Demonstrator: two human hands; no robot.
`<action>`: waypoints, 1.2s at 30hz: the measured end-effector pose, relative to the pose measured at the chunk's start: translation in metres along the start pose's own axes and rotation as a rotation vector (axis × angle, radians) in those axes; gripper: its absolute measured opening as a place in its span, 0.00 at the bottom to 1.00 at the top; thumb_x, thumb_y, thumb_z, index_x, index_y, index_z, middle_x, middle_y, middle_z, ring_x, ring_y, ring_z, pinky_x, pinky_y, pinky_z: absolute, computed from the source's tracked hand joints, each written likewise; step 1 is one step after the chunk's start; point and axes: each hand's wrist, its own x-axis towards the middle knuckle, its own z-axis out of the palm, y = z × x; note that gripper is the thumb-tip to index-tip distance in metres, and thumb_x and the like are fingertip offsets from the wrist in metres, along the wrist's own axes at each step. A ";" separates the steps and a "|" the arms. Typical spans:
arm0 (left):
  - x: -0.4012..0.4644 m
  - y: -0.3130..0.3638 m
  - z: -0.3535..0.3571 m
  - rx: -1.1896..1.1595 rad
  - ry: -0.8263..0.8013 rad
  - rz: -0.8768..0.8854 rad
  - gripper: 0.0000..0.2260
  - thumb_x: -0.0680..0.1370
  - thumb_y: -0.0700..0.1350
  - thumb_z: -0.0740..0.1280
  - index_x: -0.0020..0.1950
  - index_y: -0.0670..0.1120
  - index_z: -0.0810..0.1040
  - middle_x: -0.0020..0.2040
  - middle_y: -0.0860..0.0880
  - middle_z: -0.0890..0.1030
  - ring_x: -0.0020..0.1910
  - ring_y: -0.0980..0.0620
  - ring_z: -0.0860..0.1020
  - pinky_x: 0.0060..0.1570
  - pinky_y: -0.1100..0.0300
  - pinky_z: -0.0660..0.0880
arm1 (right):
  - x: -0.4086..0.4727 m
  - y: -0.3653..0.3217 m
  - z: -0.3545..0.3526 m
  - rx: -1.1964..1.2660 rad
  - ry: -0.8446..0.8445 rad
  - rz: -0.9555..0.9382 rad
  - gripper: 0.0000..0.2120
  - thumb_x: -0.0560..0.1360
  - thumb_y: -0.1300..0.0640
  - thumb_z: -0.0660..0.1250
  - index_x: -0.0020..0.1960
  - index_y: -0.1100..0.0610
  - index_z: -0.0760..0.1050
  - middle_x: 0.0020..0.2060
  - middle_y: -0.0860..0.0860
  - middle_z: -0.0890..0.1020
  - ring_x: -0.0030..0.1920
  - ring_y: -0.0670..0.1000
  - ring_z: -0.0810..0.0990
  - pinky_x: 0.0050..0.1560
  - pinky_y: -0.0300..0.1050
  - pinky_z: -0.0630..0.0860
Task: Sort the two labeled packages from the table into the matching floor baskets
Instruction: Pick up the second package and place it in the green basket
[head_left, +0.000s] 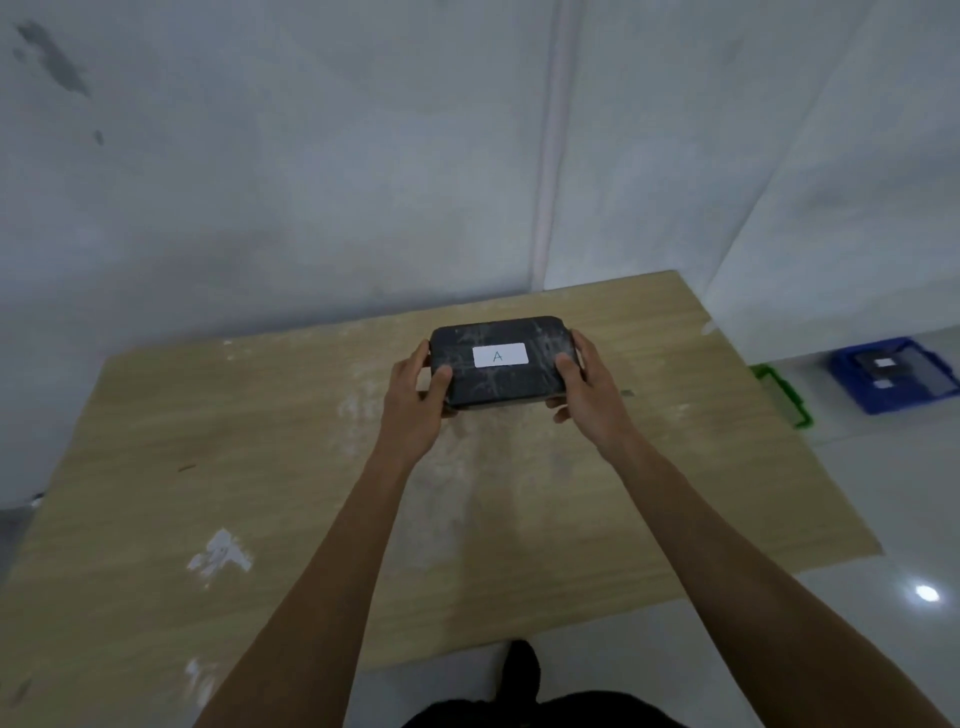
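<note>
Gripping the black package (498, 364) marked A by its short ends — left hand (418, 395) and right hand (584, 387) fingers clamped on it above the table (260, 467) — it looks stiff, slick-wrapped, probably light.

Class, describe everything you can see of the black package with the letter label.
The black package is a flat, rounded rectangular block, its dark wrapping scuffed with pale streaks. A white label reading "A" sits on its top face. It lies level above the wooden table, gripped at its short ends by the left hand and right hand.
</note>
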 end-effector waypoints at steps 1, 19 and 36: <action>-0.002 0.008 0.007 -0.021 -0.001 0.027 0.21 0.80 0.50 0.61 0.74 0.51 0.66 0.63 0.49 0.68 0.59 0.58 0.77 0.49 0.58 0.82 | -0.005 -0.002 -0.011 0.008 0.019 -0.008 0.22 0.81 0.49 0.57 0.74 0.45 0.60 0.53 0.53 0.82 0.31 0.45 0.82 0.29 0.44 0.80; -0.079 0.095 0.184 -0.013 -0.274 0.162 0.24 0.81 0.50 0.60 0.76 0.51 0.60 0.63 0.56 0.64 0.45 0.59 0.79 0.32 0.64 0.81 | -0.083 0.030 -0.222 0.046 0.198 0.066 0.22 0.81 0.48 0.57 0.74 0.44 0.58 0.49 0.46 0.81 0.33 0.46 0.84 0.35 0.50 0.84; -0.079 0.198 0.489 -0.005 -0.207 0.138 0.24 0.81 0.48 0.61 0.76 0.48 0.60 0.68 0.46 0.66 0.44 0.56 0.79 0.34 0.62 0.82 | 0.013 0.092 -0.531 -0.034 0.114 0.106 0.24 0.81 0.50 0.57 0.76 0.46 0.57 0.58 0.57 0.80 0.44 0.58 0.85 0.43 0.56 0.83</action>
